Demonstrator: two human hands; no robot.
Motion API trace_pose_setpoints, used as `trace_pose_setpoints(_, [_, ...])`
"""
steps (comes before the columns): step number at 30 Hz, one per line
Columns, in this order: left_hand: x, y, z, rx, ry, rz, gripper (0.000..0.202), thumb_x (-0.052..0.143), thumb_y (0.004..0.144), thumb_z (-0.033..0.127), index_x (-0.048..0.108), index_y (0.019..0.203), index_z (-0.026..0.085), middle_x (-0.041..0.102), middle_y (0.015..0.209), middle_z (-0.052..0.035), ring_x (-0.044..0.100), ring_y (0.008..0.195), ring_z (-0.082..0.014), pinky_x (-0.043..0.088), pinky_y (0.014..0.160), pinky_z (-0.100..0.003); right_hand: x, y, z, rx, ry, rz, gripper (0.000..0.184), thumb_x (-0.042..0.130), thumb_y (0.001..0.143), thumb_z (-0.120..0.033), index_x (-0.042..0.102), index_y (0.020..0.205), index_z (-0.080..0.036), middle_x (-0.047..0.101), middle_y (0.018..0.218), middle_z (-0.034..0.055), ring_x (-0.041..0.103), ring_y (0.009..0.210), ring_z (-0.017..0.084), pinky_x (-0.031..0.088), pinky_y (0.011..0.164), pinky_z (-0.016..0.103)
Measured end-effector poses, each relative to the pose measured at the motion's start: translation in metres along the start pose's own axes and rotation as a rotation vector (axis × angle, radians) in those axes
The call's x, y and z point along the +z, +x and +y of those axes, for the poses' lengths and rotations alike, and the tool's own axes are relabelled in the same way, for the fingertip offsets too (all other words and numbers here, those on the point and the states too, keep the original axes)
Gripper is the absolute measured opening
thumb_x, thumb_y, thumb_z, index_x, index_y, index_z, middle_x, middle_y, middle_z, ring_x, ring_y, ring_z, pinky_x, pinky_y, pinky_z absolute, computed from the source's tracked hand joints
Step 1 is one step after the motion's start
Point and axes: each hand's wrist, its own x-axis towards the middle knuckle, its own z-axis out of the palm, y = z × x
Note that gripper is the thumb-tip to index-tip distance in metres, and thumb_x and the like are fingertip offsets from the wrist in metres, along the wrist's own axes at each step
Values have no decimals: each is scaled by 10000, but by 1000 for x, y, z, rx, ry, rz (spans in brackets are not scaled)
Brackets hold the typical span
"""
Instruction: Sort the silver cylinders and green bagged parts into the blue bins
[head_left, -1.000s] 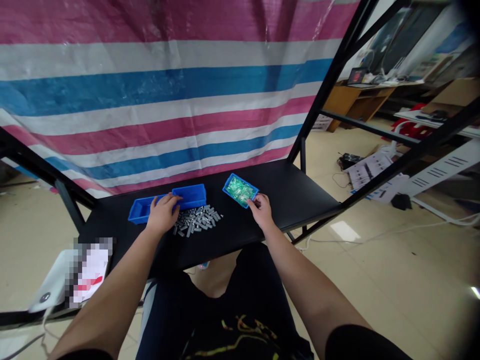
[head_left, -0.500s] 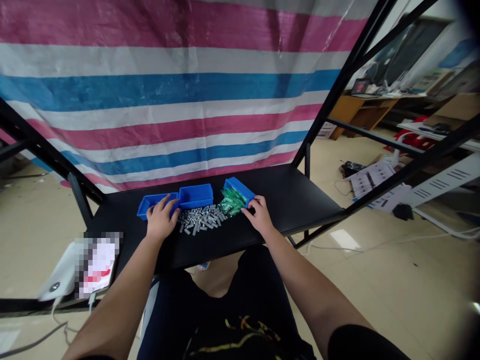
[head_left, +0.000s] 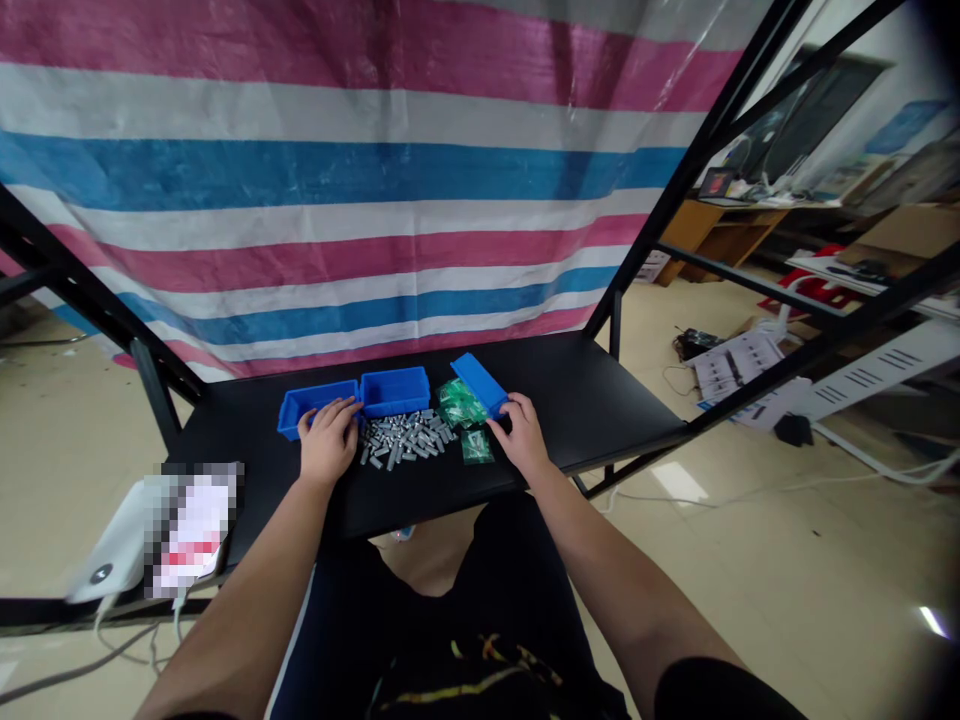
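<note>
My right hand grips the near end of a tipped blue plastic bin, thumb and fingers on its rim. Its underside faces up, and small green, shiny packets lie heaped under and beside its left side. One more packet rests apart, closer to me. My left hand lies over the front right corner of another blue bin, fingers extended and holding nothing visible. Between my hands is a spread of short grey metal cylinders. Behind them stands an upright blue bin.
The black tabletop has a striped sheet hung behind it and black frame bars at both sides. At the left front, a white device and a blurred-out phone-like screen have cables attached.
My right hand has tipped the bin further over, and green packets have slid out onto the table, one toward me. The fingers of my left hand have drawn closer together.
</note>
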Motion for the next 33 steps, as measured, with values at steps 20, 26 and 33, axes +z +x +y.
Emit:
trace_pose_setpoints(20, [0, -1, 1, -27, 11, 3, 399, 432, 950, 247, 639, 1286, 312, 660, 1353, -33, 498, 1368, -238, 105, 1221, -486, -7, -1, 4, 129, -13, 321, 201, 636, 887, -371, 484, 900, -239, 477, 1256, 159, 493, 1251, 311, 394, 1104, 539])
trace_pose_setpoints(26, [-1, -1, 2, -33, 9, -4, 422, 435, 947, 248, 631, 1312, 327, 662, 1344, -36, 497, 1369, -243, 111, 1221, -500, -8, -3, 20, 299, 51, 575, 301, 670, 856, -426, 445, 927, -240, 450, 1239, 164, 526, 1187, 298, 493, 989, 491])
trace_pose_setpoints(33, [3, -2, 1, 7, 11, -1, 391, 450, 976, 321, 636, 1318, 353, 636, 1382, -37, 490, 1370, -259, 81, 1223, -529, 6, 12, 71, 562, 373, 624, 509, 681, 805, -480, 416, 1161, -229, 544, 1135, 104, 620, 980, 215, 541, 899, 413])
